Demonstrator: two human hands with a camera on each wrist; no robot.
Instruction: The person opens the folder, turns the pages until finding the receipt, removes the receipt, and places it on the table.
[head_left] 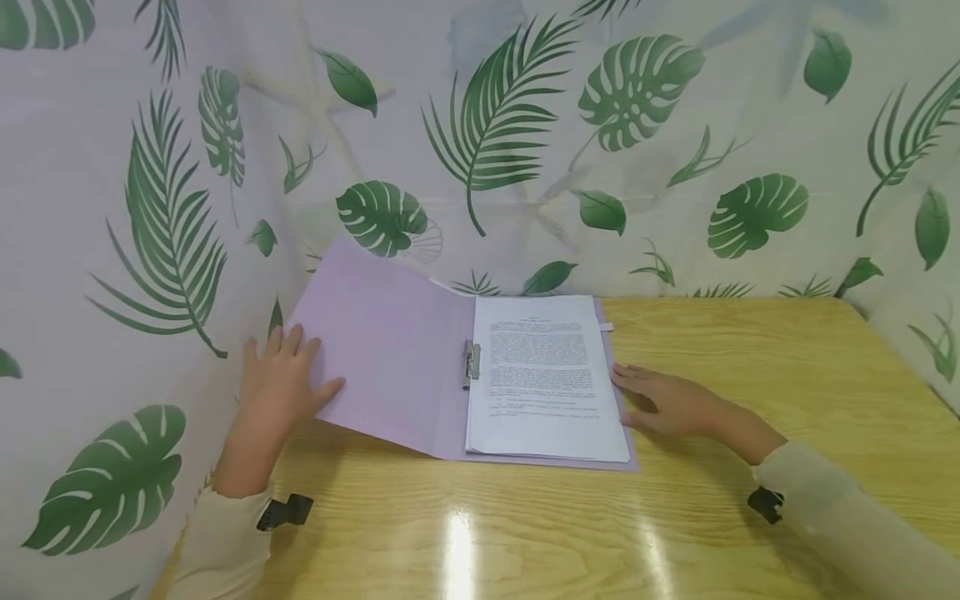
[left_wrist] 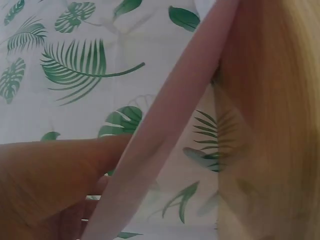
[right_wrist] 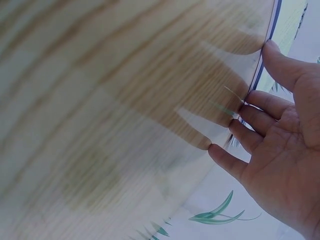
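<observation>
A light purple file folder (head_left: 386, 350) lies opened out on the table. Its left cover tilts up off the wood, and a metal clip (head_left: 471, 365) sits by the spine. Printed paper sheets (head_left: 540, 358) lie on the right half. My left hand (head_left: 279, 383) rests on the outer edge of the raised cover, fingers spread and thumb over the inner face. In the left wrist view the cover (left_wrist: 165, 120) hides part of those fingers. At the folder's right edge, my right hand (head_left: 671, 402) touches with nearly straight fingers; the right wrist view shows these fingertips (right_wrist: 214, 149) low at the tabletop.
The wooden table (head_left: 750, 350) has a glossy, reflective surface. Leaf-patterned cloth (head_left: 525, 167) hangs along the back and the left side, close behind the folder and beside my left hand. A small white tab (head_left: 606, 327) sticks out at the folder's right edge.
</observation>
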